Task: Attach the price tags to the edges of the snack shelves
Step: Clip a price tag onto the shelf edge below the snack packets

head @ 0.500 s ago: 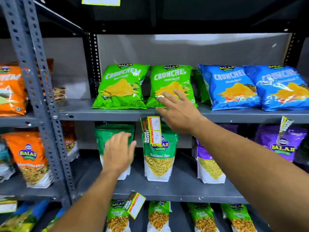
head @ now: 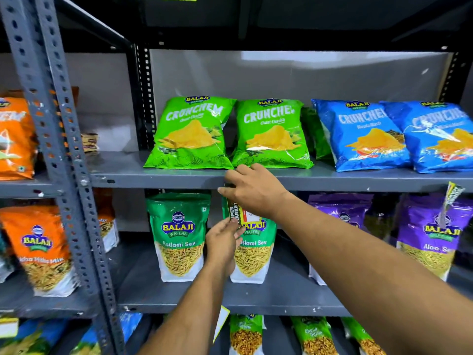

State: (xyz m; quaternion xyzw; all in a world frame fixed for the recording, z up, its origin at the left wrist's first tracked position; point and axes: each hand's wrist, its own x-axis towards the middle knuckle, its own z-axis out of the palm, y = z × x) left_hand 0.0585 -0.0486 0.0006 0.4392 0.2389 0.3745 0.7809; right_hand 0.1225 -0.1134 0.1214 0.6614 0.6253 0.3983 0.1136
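A yellow, black and red price tag [head: 240, 213] hangs from the front edge of the grey middle shelf [head: 153, 181], in front of a green Ratlami Sev pouch [head: 252, 257]. My right hand [head: 256, 192] lies over the shelf edge with its thumb underneath, pinching the tag's top against the edge. From below, the fingertips of my left hand [head: 224, 242] hold the tag's lower left corner. Much of the tag is hidden by the two hands.
Green [head: 190, 134] and blue [head: 358, 135] Crunchem bags stand on the middle shelf. Another tag [head: 451, 198] hangs from the same edge at the right. A third tag [head: 222, 320] shows behind my left forearm on the lower shelf edge. A grey slotted upright [head: 64, 175] stands at the left.
My left hand moved right from the left green pouch to the tag's lower corner. My right hand slid down from the shelf top and closed on the edge at the tag's top.
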